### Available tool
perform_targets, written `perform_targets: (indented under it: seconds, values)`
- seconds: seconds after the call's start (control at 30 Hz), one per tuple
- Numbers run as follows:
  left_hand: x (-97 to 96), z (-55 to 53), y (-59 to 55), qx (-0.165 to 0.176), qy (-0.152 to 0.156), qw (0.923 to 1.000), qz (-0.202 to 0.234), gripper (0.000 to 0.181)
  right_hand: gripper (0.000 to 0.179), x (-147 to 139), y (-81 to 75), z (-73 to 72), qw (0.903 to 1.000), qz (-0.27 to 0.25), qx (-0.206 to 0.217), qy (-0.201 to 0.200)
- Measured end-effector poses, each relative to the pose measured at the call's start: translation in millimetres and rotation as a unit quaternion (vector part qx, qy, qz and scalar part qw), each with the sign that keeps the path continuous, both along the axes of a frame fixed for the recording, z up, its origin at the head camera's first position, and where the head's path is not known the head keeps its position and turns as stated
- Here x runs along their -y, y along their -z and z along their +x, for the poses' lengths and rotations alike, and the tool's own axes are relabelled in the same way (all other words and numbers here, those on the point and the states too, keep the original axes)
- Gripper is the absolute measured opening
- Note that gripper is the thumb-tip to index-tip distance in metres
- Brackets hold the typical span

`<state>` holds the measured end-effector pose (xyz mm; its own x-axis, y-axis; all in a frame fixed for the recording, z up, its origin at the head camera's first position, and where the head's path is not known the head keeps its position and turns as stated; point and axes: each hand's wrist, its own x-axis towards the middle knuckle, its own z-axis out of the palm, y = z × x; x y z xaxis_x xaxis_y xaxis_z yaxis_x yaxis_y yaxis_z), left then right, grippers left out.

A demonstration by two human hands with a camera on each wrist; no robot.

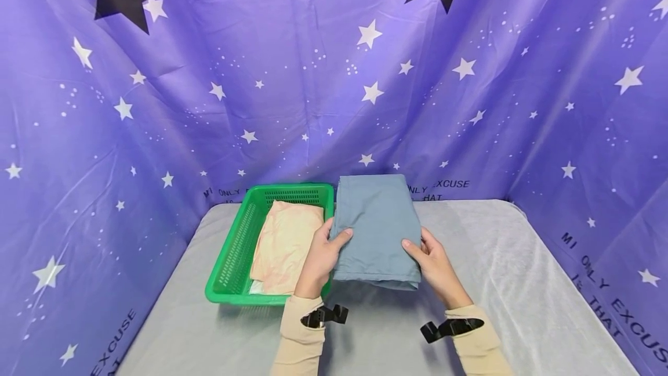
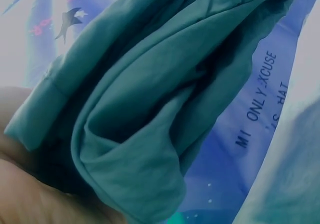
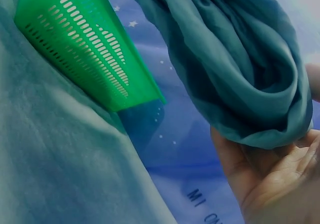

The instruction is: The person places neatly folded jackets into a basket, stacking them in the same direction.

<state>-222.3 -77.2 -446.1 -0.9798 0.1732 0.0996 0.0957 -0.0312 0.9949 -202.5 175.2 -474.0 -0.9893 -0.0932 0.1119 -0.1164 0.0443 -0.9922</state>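
A folded blue-grey cloth (image 1: 377, 225), perhaps a garment, is held up between both hands above the table. My left hand (image 1: 322, 254) grips its left edge, thumb on top and the other fingers hidden beneath. On the opposite edge my right hand (image 1: 437, 266) pinches it the same way. Several layers of the folded cloth (image 2: 145, 114) show in the left wrist view. From the right wrist, the rounded fold of the cloth (image 3: 240, 73) rests against the fingers (image 3: 232, 166). A green plastic basket (image 1: 221, 283) stands just left of the cloth, with folded peach fabric (image 1: 289, 242) inside.
A light grey cover (image 1: 501, 260) lies over the table. Purple curtains (image 1: 313, 109) with stars and lettering enclose the back and both sides. A bit of whitish fabric (image 1: 256, 288) peeks out under the peach fabric in the basket.
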Motion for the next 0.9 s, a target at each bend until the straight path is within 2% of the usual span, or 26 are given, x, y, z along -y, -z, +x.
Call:
perform_targets:
  seconds: [0.17, 0.4, 0.6, 0.9]
  values:
    - [10.2, -4.0, -6.7, -0.006, -0.013, 0.9998, -0.013, 0.048, 0.056, 9, -4.1, -5.3, 0.9999, 0.006, -0.009, -0.01]
    - [30.6, -5.8, -14.4, 0.013, -0.009, 0.9999, -0.001, 0.047, 0.051, 23, -5.7, -12.2, 0.9988, 0.007, -0.021, -0.043]
    - [47.8, -5.2, -19.4, 0.008, -0.025, 0.999, -0.037, 0.048, 0.051, 34, -8.4, -15.3, 0.9976, 0.019, -0.023, -0.063]
    - [70.9, -2.3, -24.6, 0.05, -0.028, 0.9982, -0.019, 0.044, 0.053, 52, -16.4, -20.9, 0.9948, 0.025, 0.006, -0.098]
